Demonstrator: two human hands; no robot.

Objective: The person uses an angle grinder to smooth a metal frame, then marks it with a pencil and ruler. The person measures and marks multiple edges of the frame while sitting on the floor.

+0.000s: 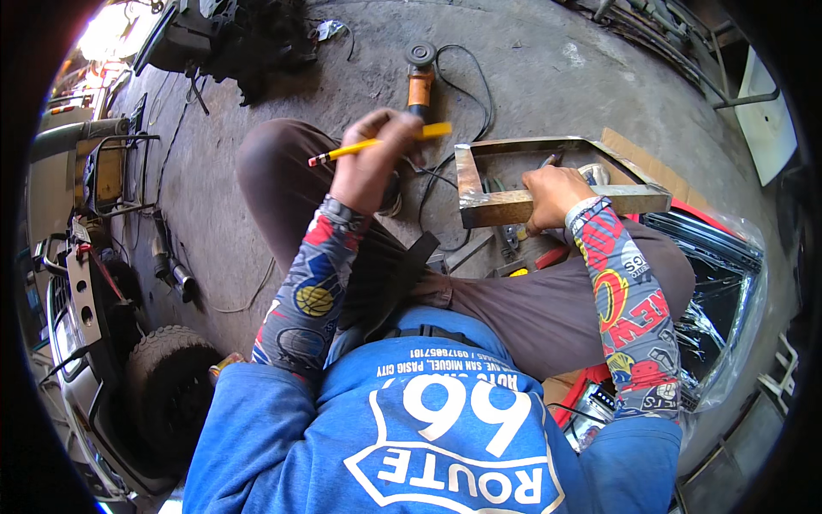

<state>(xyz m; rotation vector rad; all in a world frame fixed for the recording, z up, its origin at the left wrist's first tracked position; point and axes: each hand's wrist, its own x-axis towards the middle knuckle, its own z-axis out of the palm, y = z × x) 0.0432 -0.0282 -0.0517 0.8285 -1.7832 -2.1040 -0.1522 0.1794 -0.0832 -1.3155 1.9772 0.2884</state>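
My left hand is raised in front of my bent left knee, its fingers closed round a yellow pencil with a pink eraser end. A wider yellow piece sticks out past the fingers in line with it; whether it belongs to the pencil I cannot tell. My right hand grips the near bar of a metal frame, a four-sided piece of rusty, partly bare steel bar. This frame is held tilted above my right leg. Through its opening show a whitish thing, perhaps a shoe, and some tools, partly hidden.
An orange angle grinder lies ahead on the concrete floor, its black cord looping right. Cardboard and a plastic-wrapped dark panel lie at the right. Loose hand tools rest by my legs. A vehicle tyre stands left.
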